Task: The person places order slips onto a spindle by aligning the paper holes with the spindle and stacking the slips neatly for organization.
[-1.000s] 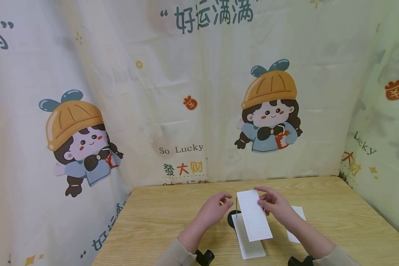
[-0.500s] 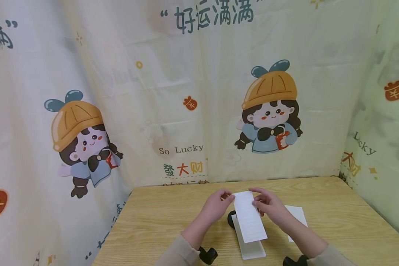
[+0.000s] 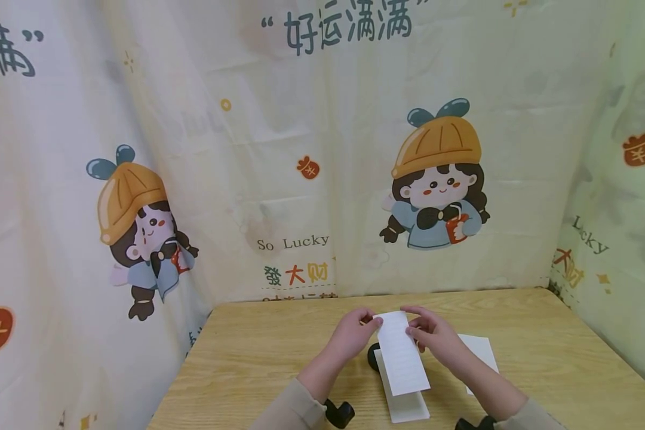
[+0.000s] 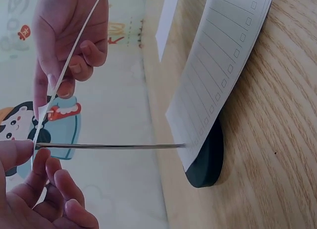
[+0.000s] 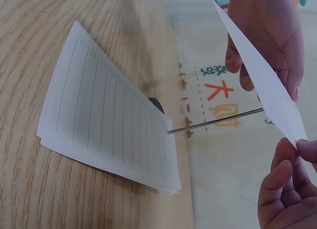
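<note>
A lined paper sheet (image 3: 403, 358) slants above a bill spike's black base (image 3: 373, 358). My left hand (image 3: 353, 329) pinches the sheet at its far left corner between thumb and fingers. On the opposite long edge, my right hand (image 3: 435, 333) pinches it too. The thin metal spike (image 4: 114, 146) rises from the base, its tip right at the held sheet near my left thumb. Lower down, a few lined sheets with small checkboxes (image 5: 111, 115) are pierced by the spike and lie over the base, partly hidden under the held sheet in the head view.
Another white sheet (image 3: 481, 347) lies on the wooden table (image 3: 258, 358) to the right, partly behind my right forearm. A printed curtain (image 3: 279, 179) hangs along the table's back edge and both sides. Black wrist-camera mounts (image 3: 340, 413) sit below my wrists.
The held sheet has shifted left and slightly down, over the spike. My left hand, apart from the sheet a second ago, now grips its corner; my right hand moved left with it.
</note>
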`<state>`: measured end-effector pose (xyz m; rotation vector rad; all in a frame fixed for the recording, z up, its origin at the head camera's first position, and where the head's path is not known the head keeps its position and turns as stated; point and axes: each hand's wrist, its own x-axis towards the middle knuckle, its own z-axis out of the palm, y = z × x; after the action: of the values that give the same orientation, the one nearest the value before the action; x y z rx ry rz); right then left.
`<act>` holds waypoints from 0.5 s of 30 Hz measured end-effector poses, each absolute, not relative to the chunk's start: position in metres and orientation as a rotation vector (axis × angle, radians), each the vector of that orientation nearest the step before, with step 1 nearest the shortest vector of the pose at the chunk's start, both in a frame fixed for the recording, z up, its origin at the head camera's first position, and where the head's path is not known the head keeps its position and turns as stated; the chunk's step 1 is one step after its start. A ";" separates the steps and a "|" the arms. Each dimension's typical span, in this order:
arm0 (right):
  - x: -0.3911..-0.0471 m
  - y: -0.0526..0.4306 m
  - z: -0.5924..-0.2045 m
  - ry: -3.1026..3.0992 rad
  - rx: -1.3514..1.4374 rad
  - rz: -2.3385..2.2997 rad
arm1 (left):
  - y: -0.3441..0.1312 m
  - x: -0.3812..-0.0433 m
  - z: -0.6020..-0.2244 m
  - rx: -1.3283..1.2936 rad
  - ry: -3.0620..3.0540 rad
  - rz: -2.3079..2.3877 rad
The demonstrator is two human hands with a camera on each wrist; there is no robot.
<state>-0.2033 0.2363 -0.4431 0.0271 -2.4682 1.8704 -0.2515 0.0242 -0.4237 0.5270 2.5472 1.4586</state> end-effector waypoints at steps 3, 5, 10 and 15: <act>-0.203 0.236 -0.443 -2.467 0.016 1.877 | 0.025 -0.251 -0.423 0.532 2.550 1.461; -0.203 0.235 -0.442 -2.468 0.012 1.884 | 0.025 -0.251 -0.423 0.531 2.549 1.463; -0.202 0.235 -0.441 -2.471 0.015 1.893 | 0.025 -0.251 -0.423 0.516 2.541 1.469; -0.201 0.234 -0.441 -2.473 0.016 1.895 | 0.026 -0.251 -0.423 0.505 2.545 1.464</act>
<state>-0.2014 0.2343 -0.4408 0.0164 -2.4731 1.8945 -0.2512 0.0265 -0.4226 0.5047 2.5450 1.4642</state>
